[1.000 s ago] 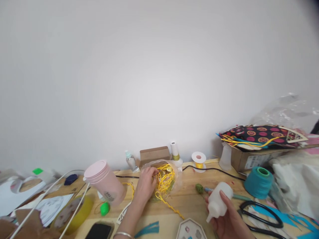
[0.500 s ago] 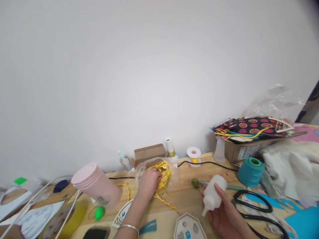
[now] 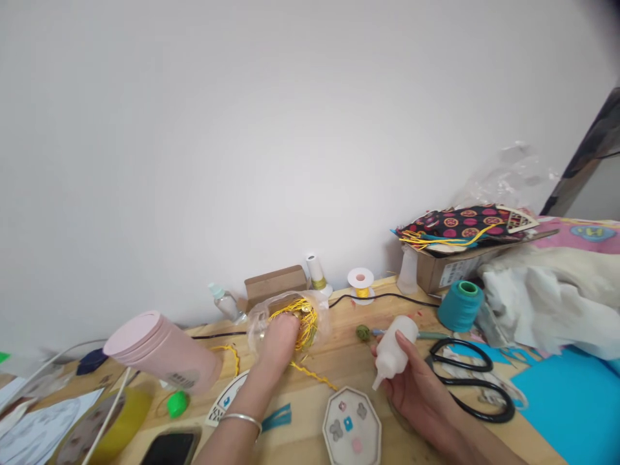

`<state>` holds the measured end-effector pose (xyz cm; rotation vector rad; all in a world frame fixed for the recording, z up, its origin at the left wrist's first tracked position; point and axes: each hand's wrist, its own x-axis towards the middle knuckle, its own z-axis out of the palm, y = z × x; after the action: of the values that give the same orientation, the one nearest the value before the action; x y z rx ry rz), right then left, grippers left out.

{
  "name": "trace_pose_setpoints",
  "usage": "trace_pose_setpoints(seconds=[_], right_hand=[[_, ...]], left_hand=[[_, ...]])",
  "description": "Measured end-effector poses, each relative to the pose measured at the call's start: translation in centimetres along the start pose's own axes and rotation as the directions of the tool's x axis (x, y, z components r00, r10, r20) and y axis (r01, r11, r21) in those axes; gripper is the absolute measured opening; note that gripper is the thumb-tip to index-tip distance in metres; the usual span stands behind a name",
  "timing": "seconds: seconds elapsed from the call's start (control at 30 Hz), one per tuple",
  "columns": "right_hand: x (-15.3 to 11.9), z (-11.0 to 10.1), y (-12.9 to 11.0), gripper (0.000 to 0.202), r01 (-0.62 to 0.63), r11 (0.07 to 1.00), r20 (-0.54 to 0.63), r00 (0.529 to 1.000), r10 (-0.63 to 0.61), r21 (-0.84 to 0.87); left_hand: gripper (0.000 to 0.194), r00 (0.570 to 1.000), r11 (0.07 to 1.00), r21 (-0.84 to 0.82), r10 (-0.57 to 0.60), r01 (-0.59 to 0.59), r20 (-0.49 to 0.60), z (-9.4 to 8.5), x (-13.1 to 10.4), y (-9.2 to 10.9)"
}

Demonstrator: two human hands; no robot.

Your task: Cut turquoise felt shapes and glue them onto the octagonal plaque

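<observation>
My right hand [image 3: 419, 387] is closed around a white squeeze bottle [image 3: 398, 342], tilted with its narrow nozzle pointing down and left. My left hand [image 3: 281, 337], below a silver bangle, reaches into a clear plastic bag [image 3: 317, 316] holding yellow cords [image 3: 306, 326]. Its fingertips are hidden among the cords. Between the forearms lies a pale wooden octagonal plaque [image 3: 356, 434] with small grey, pink and blue pieces on it. A twisted yellow cord [image 3: 314, 376] runs from the bag to the plaque's top. Part of a white fan-shaped piece [image 3: 223, 403] shows beside my left wrist.
Black-handled scissors [image 3: 477, 387], blue sheets [image 3: 571, 403] and a teal thread cone [image 3: 461, 307] lie to the right, near a full cardboard box [image 3: 436, 274]. A pink canister [image 3: 162, 352], green cap [image 3: 177, 404] and phone [image 3: 169, 447] are left. A yellow thread spool [image 3: 361, 284] stands behind.
The view has swung a little to the right, so things appear further left and more of the plaque shows. My left hand stays in the bag; my right still holds the bottle.
</observation>
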<state>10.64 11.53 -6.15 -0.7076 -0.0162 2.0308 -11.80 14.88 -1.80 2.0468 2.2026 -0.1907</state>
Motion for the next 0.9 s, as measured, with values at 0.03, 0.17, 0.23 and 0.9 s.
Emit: trace_pose_setpoints(seconds=[0.03,0.17,0.23,0.9], right_hand=[[0.0,0.0,0.0,0.019,-0.003,1.0,0.005,1.0,0.003,-0.003],[0.0,-0.1,-0.1,0.018,-0.005,1.0,0.012,1.0,0.005,-0.005],[0.0,0.0,-0.1,0.015,-0.004,1.0,0.015,1.0,0.004,-0.005],[-0.3,0.1,-0.2,0.022,0.004,0.999,0.021,1.0,-0.003,-0.033]], left_hand=[[0.025,1.0,1.0,0.025,-0.003,0.003,0.006,-0.2,0.0,0.3],[0.025,0.999,0.994,0.11,0.012,-0.017,0.042,-0.7,0.0,1.3],[0.025,0.999,0.993,0.117,0.02,-0.025,0.048,-0.7,0.1,1.4],[0.016,0.948,0.809,-0.588,-0.179,-0.01,-0.263,0.2,-2.2,-3.3]])
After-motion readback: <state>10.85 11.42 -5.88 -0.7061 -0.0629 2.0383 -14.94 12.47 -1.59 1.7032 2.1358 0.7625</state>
